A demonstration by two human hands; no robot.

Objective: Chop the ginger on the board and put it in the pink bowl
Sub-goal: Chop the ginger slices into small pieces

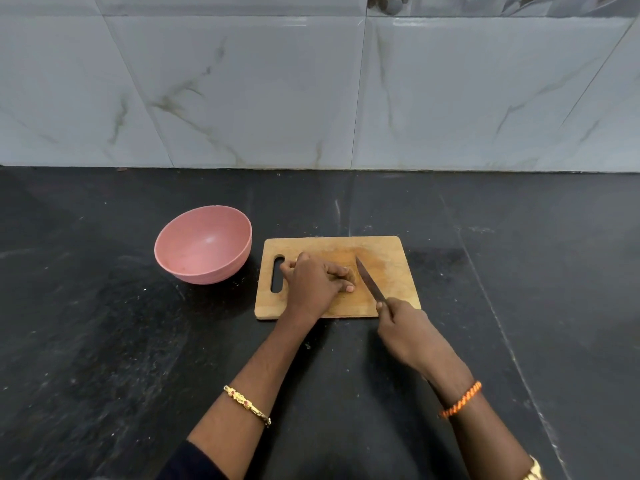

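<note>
the left hand is curling its fingers over the ginger on the board, hiding most of it. the right hand is gripping a knife, its blade lying just beside the left fingertips. a slip could be nicking them, i judge. the pink bowl is sitting left of the board, looking empty.

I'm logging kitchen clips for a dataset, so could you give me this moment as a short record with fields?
setting: black countertop, marble-look tiled wall
board: wooden cutting board, handle slot at left
left hand: curled over the ginger, which is mostly hidden
right hand: grips knife, blade beside left fingertips
pink bowl: left of board, looks empty
stage: chopping, nothing moved to the bowl yet
</note>
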